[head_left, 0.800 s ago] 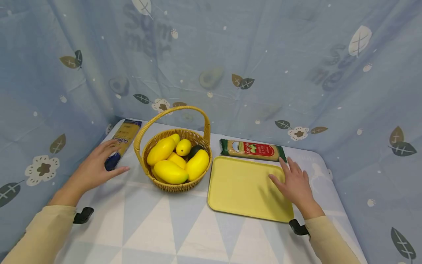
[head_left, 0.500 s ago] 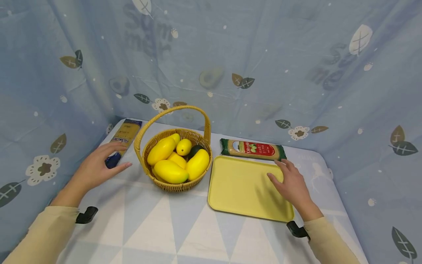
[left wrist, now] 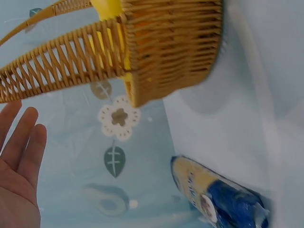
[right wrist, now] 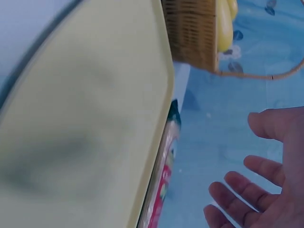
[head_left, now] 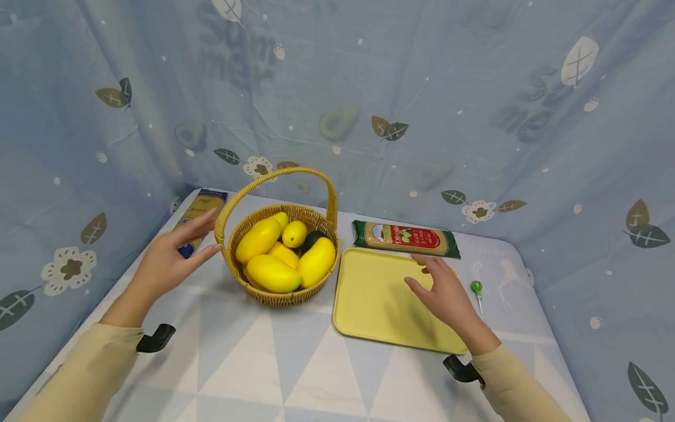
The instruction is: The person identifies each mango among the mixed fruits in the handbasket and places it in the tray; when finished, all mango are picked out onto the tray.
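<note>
A wicker basket with a tall arched handle stands left of centre, filled with yellow mangoes, a small yellow fruit and a dark fruit partly covered. Close to the left side of its handle, my left hand hovers with fingers extended, holding nothing; in the left wrist view the fingertips are near the handle. My right hand floats above the yellow tray, fingers relaxed and spread, nothing in them. In the right wrist view, the tray lies beside the hand.
Behind the tray lies a green and red pasta packet. A blue and yellow pasta packet at the far left is partly hidden by my left hand. A green lollipop lies right of the tray. Patterned curtains surround the table.
My left hand has moved right, toward the basket handle. The right hand has shifted left over the tray, uncovering the lollipop. Basket, tray and packets stay in place.
</note>
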